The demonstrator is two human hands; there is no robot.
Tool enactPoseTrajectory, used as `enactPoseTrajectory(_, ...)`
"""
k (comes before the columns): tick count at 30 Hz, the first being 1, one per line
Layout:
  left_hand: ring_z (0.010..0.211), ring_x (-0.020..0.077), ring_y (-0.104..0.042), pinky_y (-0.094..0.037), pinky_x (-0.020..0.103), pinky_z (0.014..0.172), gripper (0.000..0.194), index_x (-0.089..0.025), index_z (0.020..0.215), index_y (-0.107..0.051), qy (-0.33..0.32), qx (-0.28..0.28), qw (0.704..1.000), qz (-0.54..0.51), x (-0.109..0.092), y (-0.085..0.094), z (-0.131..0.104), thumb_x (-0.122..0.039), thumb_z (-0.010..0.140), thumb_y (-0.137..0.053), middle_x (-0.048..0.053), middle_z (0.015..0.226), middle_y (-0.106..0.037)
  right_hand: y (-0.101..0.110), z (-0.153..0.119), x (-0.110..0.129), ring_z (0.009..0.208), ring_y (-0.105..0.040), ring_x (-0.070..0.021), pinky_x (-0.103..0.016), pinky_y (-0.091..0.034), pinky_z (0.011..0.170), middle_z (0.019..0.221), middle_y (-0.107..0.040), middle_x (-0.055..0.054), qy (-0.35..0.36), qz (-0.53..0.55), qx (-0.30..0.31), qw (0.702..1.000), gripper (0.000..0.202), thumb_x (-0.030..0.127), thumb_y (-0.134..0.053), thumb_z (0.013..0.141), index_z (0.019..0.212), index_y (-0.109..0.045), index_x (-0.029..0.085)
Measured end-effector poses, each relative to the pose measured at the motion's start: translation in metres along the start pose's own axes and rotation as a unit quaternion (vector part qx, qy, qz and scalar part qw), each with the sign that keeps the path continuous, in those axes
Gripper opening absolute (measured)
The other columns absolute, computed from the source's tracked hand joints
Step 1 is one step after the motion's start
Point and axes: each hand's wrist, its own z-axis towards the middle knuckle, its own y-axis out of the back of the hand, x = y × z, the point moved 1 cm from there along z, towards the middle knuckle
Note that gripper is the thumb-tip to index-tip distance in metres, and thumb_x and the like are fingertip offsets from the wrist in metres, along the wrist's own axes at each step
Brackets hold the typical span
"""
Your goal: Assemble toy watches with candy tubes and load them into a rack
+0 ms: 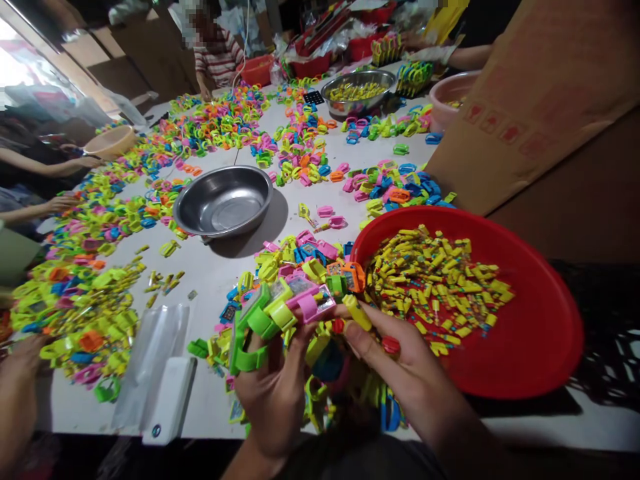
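My left hand (277,393) is closed around a row of plastic watch-like toys (280,310), green, yellow and pink, stacked side by side over its fingers. Close to its right, my right hand (400,360) pinches a small yellow piece (357,312) between thumb and finger, by the pink toy at the row's end. A red piece (391,345) shows against the right hand's fingers. Below and behind both hands lies a pile of mixed coloured toys (317,257). The red basin (545,320) at the right holds many small yellow pieces (430,280).
An empty steel bowl (225,203) stands mid-table. A white device (170,400) and plastic sleeves (155,353) lie at the front left. A cardboard box (530,113) rises at the right. Other people's hands (63,203) are at the left edge, and a person (219,57) sits across.
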Motion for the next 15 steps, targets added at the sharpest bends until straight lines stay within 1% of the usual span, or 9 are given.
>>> enactPoseTrajectory(1,0.092,0.0148,-0.079,-0.062,0.015,0.088,0.023,-0.029,0.101,-0.085,-0.034,-0.021,0.999,0.034,0.001,0.002,0.000,-0.024,0.079,-0.091,-0.003,0.098,-0.083,-0.002,0.000,0.006,0.120,-0.068,-0.0320,-0.043,-0.056,0.102,0.123,-0.076,-0.012,-0.012,0.015,0.017,1.000,0.057,0.069,-0.070,0.093,0.128,-0.078,0.024)
enactPoseTrajectory(3,0.098,0.0188,-0.079,-0.063,0.022,0.095,0.028,-0.030,0.098,-0.085,-0.081,-0.046,0.990,0.106,0.007,0.010,-0.002,-0.027,0.073,-0.095,-0.004,0.098,-0.083,-0.006,-0.001,0.018,0.108,-0.070,-0.0289,-0.038,-0.057,0.092,0.102,-0.076,-0.009,-0.027,0.047,0.039,0.998,0.057,0.069,-0.070,0.093,0.126,-0.079,0.024)
enactPoseTrajectory(5,0.106,0.0242,-0.078,-0.063,0.031,0.101,0.036,-0.033,0.104,-0.084,-0.096,-0.057,0.979,0.171,0.016,0.019,-0.005,-0.029,0.071,-0.096,-0.002,0.100,-0.083,-0.008,-0.004,0.027,0.098,-0.070,-0.0277,-0.034,-0.057,0.081,0.084,-0.071,-0.006,-0.035,0.064,0.045,0.996,0.058,0.069,-0.072,0.091,0.128,-0.079,0.024)
enactPoseTrajectory(6,0.111,0.0267,-0.077,-0.064,0.035,0.102,0.038,-0.034,0.108,-0.083,-0.094,-0.057,0.975,0.193,0.019,0.023,-0.007,-0.031,0.072,-0.095,-0.001,0.102,-0.083,-0.009,-0.005,0.030,0.097,-0.070,-0.0279,-0.034,-0.056,0.079,0.080,-0.070,-0.006,-0.039,0.063,0.047,0.996,0.058,0.068,-0.072,0.091,0.129,-0.079,0.024)
enactPoseTrajectory(8,0.116,0.0311,-0.075,-0.066,0.041,0.097,0.029,-0.035,0.108,-0.083,-0.080,-0.038,0.973,0.213,0.024,0.029,-0.011,-0.039,0.079,-0.089,0.002,0.103,-0.083,-0.010,-0.007,0.031,0.102,-0.070,-0.0294,-0.037,-0.055,0.084,0.086,-0.072,-0.007,-0.043,0.051,0.030,0.997,0.057,0.067,-0.073,0.091,0.130,-0.078,0.026)
enactPoseTrajectory(10,0.110,0.0339,-0.077,-0.070,0.042,0.082,0.019,-0.035,0.099,-0.084,-0.060,-0.004,0.975,0.214,0.026,0.031,-0.013,-0.047,0.084,-0.083,0.005,0.096,-0.083,-0.012,-0.009,0.030,0.115,-0.067,-0.0317,-0.041,-0.052,0.096,0.107,-0.075,-0.009,-0.033,0.031,-0.008,0.999,0.052,0.064,-0.074,0.090,0.126,-0.079,0.027)
enactPoseTrajectory(12,0.093,0.0352,-0.079,-0.068,0.039,0.061,0.021,-0.035,0.085,-0.083,-0.038,-0.009,0.971,0.234,0.029,0.033,-0.016,-0.053,0.075,-0.090,0.006,0.080,-0.081,-0.014,-0.010,0.028,0.124,-0.063,-0.0332,-0.043,-0.049,0.103,0.122,-0.074,-0.009,-0.012,0.002,-0.045,0.999,0.046,0.061,-0.075,0.089,0.121,-0.080,0.028)
enactPoseTrajectory(13,0.085,0.0352,-0.079,-0.065,0.037,0.053,0.026,-0.035,0.080,-0.082,-0.021,-0.025,0.968,0.249,0.031,0.034,-0.018,-0.054,0.068,-0.095,0.006,0.071,-0.078,-0.014,-0.010,0.027,0.123,-0.063,-0.0331,-0.044,-0.049,0.103,0.123,-0.073,-0.008,-0.007,-0.015,-0.055,0.998,0.044,0.059,-0.075,0.088,0.121,-0.079,0.029)
enactPoseTrajectory(15,0.079,0.0349,-0.078,-0.062,0.036,0.047,0.035,-0.034,0.077,-0.080,0.019,-0.055,0.962,0.266,0.038,0.037,-0.022,-0.056,0.058,-0.100,0.005,0.060,-0.072,-0.015,-0.011,0.026,0.107,-0.067,-0.0312,-0.044,-0.052,0.093,0.111,-0.075,-0.008,-0.011,-0.044,-0.047,0.998,0.044,0.058,-0.074,0.089,0.123,-0.078,0.030)
